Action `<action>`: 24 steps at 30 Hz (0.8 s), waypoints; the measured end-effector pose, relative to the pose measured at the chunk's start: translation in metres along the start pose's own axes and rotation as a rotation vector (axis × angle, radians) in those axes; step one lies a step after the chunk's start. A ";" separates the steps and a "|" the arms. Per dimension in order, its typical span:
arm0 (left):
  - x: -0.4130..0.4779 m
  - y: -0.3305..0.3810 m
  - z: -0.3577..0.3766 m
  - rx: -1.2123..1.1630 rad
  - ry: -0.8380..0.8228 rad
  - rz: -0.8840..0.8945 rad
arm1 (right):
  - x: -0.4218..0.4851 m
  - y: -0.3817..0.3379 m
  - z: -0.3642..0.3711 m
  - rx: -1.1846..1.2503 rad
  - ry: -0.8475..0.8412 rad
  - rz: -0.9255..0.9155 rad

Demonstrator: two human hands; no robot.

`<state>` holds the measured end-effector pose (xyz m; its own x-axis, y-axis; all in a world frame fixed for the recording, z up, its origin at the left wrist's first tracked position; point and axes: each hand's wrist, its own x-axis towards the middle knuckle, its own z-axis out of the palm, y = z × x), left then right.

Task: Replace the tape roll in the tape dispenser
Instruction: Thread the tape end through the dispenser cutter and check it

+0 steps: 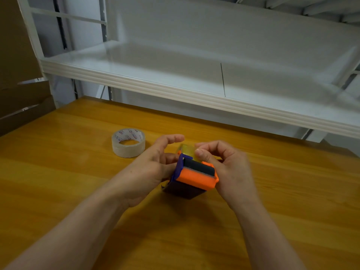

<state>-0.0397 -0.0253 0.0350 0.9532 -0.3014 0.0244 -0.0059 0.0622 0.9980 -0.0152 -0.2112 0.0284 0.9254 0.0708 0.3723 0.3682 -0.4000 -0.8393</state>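
An orange and dark blue tape dispenser (pixel 194 176) is held just above the wooden table (pixel 68 182), between both hands. My left hand (pixel 153 168) grips its left side, index finger stretched out above it. My right hand (pixel 224 164) holds the right side, and its thumb and fingers pinch a yellowish clear tape roll (pixel 186 150) that sits in the dispenser's far end, mostly hidden. A second roll of clear tape (pixel 128 142) with a printed white core lies flat on the table, left of my left hand and apart from it.
A white metal shelf (pixel 194 94) juts out over the far edge of the table. Brown cardboard boxes (pixel 21 90) stand at the far left.
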 end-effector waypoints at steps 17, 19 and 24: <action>0.002 -0.008 -0.001 0.171 -0.151 0.042 | 0.004 0.011 -0.004 0.214 0.173 0.191; 0.003 -0.010 0.000 0.166 -0.121 0.047 | 0.004 0.011 -0.003 0.208 0.181 0.177; 0.004 -0.010 0.002 0.172 -0.098 0.061 | 0.006 0.008 -0.003 0.167 0.212 0.172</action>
<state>-0.0370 -0.0294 0.0250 0.9155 -0.3937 0.0823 -0.1224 -0.0778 0.9894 -0.0072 -0.2172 0.0248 0.9424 -0.1839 0.2793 0.2342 -0.2333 -0.9438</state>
